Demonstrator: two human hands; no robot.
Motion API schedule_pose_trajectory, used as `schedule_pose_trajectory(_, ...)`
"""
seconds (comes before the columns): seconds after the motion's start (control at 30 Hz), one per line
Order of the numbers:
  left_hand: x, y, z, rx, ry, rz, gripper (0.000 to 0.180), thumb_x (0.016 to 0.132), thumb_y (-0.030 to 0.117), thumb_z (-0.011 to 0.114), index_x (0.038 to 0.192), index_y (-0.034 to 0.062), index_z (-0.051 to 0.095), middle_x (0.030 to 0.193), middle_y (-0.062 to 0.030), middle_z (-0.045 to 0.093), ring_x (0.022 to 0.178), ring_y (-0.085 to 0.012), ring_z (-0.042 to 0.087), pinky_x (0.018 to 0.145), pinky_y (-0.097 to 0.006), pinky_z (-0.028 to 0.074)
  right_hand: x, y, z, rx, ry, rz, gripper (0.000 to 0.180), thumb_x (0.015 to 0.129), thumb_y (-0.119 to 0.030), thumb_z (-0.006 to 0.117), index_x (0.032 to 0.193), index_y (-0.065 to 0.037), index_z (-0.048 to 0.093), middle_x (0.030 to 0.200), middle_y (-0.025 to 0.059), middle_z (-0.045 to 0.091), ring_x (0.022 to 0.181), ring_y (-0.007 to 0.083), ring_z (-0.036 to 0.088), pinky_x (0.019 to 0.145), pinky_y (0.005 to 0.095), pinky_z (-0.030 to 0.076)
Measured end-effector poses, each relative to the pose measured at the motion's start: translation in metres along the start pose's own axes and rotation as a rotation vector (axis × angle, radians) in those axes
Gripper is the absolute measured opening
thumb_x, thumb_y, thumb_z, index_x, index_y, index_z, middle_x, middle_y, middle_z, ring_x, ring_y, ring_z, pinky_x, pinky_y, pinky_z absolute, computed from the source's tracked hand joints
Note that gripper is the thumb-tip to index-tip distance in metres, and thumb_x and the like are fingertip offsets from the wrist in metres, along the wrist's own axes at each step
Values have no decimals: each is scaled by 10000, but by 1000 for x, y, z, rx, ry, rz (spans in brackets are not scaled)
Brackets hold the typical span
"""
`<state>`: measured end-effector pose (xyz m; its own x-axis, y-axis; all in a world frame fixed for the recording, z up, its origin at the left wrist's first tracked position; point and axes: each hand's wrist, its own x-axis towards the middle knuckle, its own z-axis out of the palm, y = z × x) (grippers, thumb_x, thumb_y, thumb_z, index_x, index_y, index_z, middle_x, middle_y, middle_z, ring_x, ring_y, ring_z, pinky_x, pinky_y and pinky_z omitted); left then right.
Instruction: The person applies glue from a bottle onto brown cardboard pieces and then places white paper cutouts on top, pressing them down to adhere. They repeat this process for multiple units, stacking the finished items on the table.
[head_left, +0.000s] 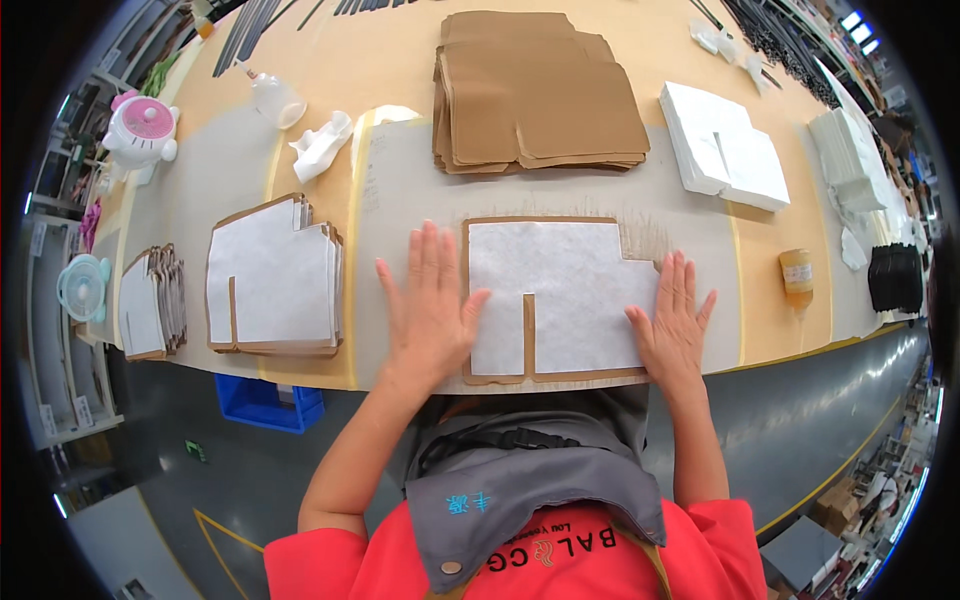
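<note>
In front of me lies a brown leather-like panel with a slightly smaller white lining sheet flat on top of it. Both have a notched upper right corner and a slot cut in from the near edge. My left hand rests flat at the panel's left edge, fingers stretched and thumb over the white sheet. My right hand lies spread at the right edge, its thumb touching the sheet. Neither hand grasps anything. To the left sits a stack of similar lined panels.
Brown panels are piled at the back, white sheets to their right. A bottle of amber liquid stands at right. At left are more lined panels, a squeeze bottle and small fans. Below the table is a blue crate.
</note>
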<state>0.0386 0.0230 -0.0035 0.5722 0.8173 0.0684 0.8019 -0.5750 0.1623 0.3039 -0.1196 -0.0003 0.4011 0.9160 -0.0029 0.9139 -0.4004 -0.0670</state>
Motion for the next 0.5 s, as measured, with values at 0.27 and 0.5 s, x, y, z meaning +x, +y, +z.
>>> schedule_pose_trajectory(0.27, -52, 4, -7, -82, -187, 8, 799, 1014, 515, 405, 1585, 30, 128, 1654, -196, 87, 1537, -337, 83, 1162, -662, -11, -41, 14, -12, -20, -163, -80, 903, 959, -663, 358, 1585, -45, 151, 1651, 129, 176, 1535, 308, 113, 1188, 613, -24)
schedule_pose_trajectory(0.5, -26, 19, -6, -138, -54, 140, 725, 1029, 471, 396, 1579, 48, 185, 1651, -176, 143, 1535, -321, 106, 1174, -646, 19, 74, 1, -36, 523, 140, -353, 372, 880, -195, 704, 1207, -44, 611, 1229, 131, 627, 1130, 344, 559, 996, 429, 420)
